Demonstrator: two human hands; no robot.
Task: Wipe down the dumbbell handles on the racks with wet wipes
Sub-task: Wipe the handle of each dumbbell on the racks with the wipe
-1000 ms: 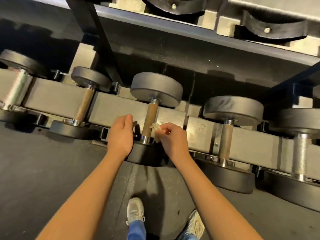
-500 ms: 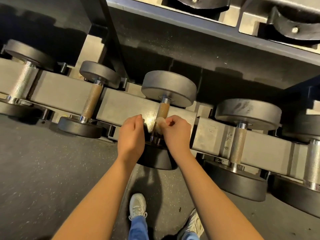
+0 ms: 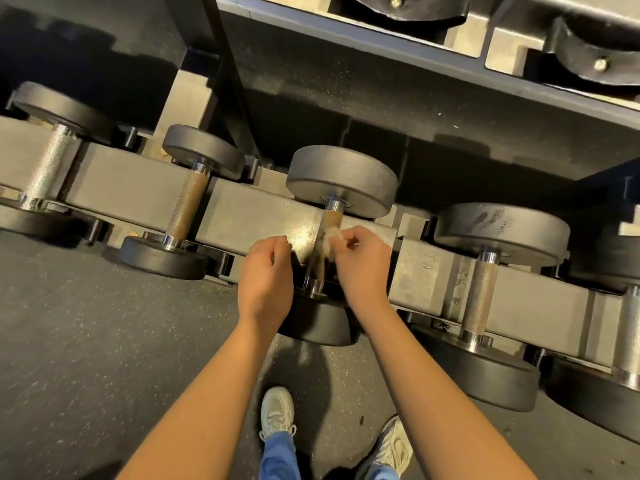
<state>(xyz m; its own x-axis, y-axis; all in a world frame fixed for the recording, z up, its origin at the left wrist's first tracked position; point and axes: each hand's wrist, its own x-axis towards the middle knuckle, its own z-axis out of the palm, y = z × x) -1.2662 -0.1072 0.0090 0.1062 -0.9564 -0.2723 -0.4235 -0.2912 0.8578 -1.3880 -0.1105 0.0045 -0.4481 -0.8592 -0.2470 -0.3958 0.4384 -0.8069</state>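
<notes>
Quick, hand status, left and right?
Left hand: fingers curled beside the dumbbell handle; cannot tell if holding anything.
Right hand: closed on the wet wipe, against the handle.

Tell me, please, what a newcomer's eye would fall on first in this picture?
At centre, the right hand pinches a crumpled whitish wet wipe against the rusty knurled handle of the middle black dumbbell, the left hand loosely curled close beside it. More black dumbbells line the grey steel rack either side, white sneakers below.
</notes>
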